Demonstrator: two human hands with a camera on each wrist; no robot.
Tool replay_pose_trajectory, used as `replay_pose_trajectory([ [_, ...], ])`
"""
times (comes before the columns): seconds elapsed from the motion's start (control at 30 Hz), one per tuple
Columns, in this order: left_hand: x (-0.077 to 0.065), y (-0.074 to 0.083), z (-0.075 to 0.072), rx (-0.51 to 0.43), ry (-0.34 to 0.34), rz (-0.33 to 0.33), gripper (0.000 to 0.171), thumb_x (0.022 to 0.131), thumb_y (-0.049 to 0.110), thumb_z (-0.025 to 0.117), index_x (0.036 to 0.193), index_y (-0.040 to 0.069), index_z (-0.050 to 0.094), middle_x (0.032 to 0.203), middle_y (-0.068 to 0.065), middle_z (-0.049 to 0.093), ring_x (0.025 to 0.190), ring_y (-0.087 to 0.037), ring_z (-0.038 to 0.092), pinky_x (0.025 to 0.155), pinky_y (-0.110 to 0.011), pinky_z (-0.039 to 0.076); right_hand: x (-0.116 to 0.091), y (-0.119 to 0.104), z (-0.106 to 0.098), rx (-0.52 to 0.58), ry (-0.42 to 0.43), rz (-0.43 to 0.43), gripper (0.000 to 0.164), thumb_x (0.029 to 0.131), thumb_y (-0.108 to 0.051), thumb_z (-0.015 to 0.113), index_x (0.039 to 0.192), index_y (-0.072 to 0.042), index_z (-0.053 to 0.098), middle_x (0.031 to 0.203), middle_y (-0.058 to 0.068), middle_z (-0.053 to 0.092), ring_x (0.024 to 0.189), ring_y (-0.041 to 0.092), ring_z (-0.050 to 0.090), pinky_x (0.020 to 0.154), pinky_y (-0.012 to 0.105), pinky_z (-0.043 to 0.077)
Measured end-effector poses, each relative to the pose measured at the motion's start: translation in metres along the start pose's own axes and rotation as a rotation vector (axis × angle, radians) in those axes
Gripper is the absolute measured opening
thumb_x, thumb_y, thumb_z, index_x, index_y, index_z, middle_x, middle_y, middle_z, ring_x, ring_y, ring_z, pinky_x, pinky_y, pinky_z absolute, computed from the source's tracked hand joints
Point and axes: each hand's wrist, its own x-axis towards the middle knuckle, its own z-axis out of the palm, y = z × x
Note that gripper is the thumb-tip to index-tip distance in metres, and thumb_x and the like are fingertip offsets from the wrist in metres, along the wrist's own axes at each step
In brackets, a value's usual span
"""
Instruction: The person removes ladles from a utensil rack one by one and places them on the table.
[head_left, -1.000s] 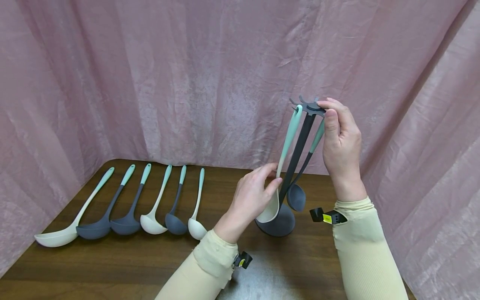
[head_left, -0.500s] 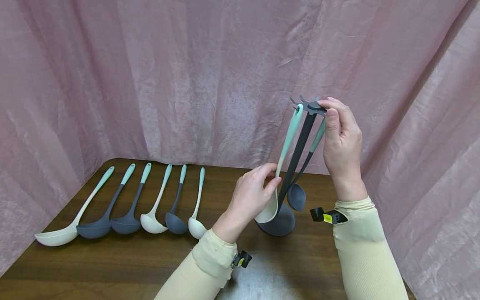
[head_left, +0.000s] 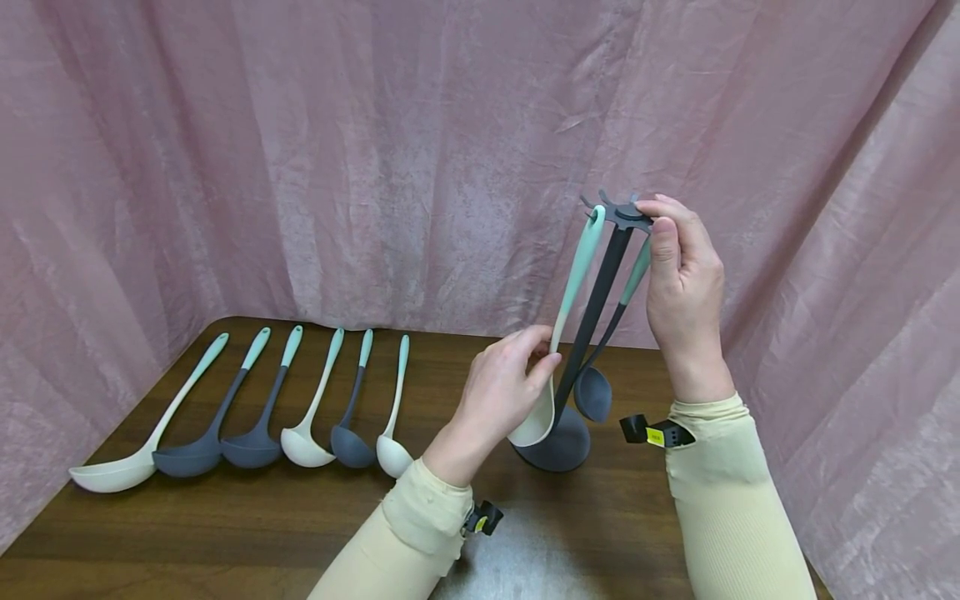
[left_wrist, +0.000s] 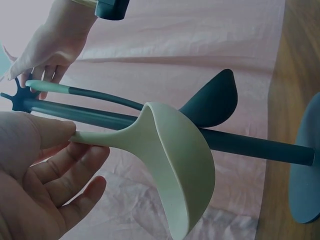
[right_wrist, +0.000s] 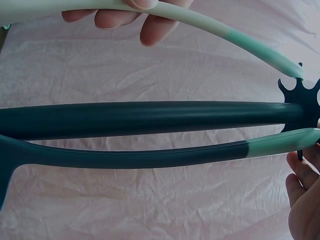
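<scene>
My left hand (head_left: 501,379) pinches the lower handle of a white ladle with a mint grip (head_left: 585,258). The top of that grip sits at a hook of the dark utensil stand (head_left: 604,292), and its white bowl (left_wrist: 185,165) hangs beside the pole in the left wrist view. Up at the hooked crown (right_wrist: 300,102), my right hand (head_left: 686,292) grips the stand's rim between thumb and fingers. A smaller dark grey ladle (head_left: 592,395) with a mint grip hangs from the right side, its upper end partly hidden by the right hand.
To the left, several ladles lie in a row on the wooden table (head_left: 247,533), grips pointing away; the nearest to the stand is a small white ladle (head_left: 393,457). The stand's round base (head_left: 558,446) rests on the table. Pink curtain (head_left: 450,167) closes off the back and sides.
The white ladle's bowl and my left hand have drifted very slightly left, away from the pole, while the grip's top has risen a touch. My right hand stays nearly still on the stand.
</scene>
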Motion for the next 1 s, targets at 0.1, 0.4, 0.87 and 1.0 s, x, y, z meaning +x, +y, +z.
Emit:
replay_pose_trajectory([
  [0.1, 0.0002, 0.0003, -0.0001, 0.000, 0.006, 0.002, 0.015, 0.104, 0.015, 0.080, 0.118, 0.013, 0.075, 0.103, 0.003, 0.078, 0.090, -0.016, 0.072, 0.074, -0.038, 0.056, -0.0004, 0.0011, 0.0004, 0.008, 0.005, -0.004, 0.029, 0.117, -0.019, 0.057, 0.138, -0.012, 0.076, 0.149, 0.001, 0.068, 0.144, 0.014, 0.058, 0.119, 0.030, 0.042],
  [0.4, 0.0001, 0.0000, -0.0013, 0.006, 0.029, 0.009, 0.019, 0.103, 0.014, 0.081, 0.121, 0.014, 0.076, 0.103, 0.004, 0.077, 0.089, -0.015, 0.072, 0.073, -0.036, 0.056, -0.0007, 0.0016, 0.0002, 0.007, 0.004, -0.004, 0.029, 0.117, -0.018, 0.056, 0.138, -0.012, 0.076, 0.149, 0.003, 0.068, 0.144, 0.013, 0.058, 0.118, 0.029, 0.043],
  [0.87, -0.0010, -0.0014, -0.0035, -0.001, 0.043, 0.008, 0.016, 0.102, 0.014, 0.082, 0.117, 0.014, 0.075, 0.100, 0.004, 0.076, 0.086, -0.014, 0.070, 0.072, -0.035, 0.054, -0.0015, 0.0032, 0.0009, 0.022, 0.009, -0.010, 0.030, 0.117, -0.025, 0.057, 0.137, -0.013, 0.076, 0.148, 0.002, 0.068, 0.144, 0.014, 0.058, 0.119, 0.031, 0.042],
  [1.0, -0.0007, -0.0009, -0.0051, -0.002, 0.050, 0.013, 0.016, 0.102, 0.014, 0.082, 0.116, 0.014, 0.075, 0.100, 0.005, 0.077, 0.086, -0.014, 0.070, 0.072, -0.035, 0.054, -0.0015, 0.0025, 0.0004, 0.020, 0.008, -0.009, 0.031, 0.117, -0.025, 0.057, 0.137, -0.013, 0.076, 0.148, 0.001, 0.068, 0.145, 0.013, 0.057, 0.120, 0.031, 0.042],
])
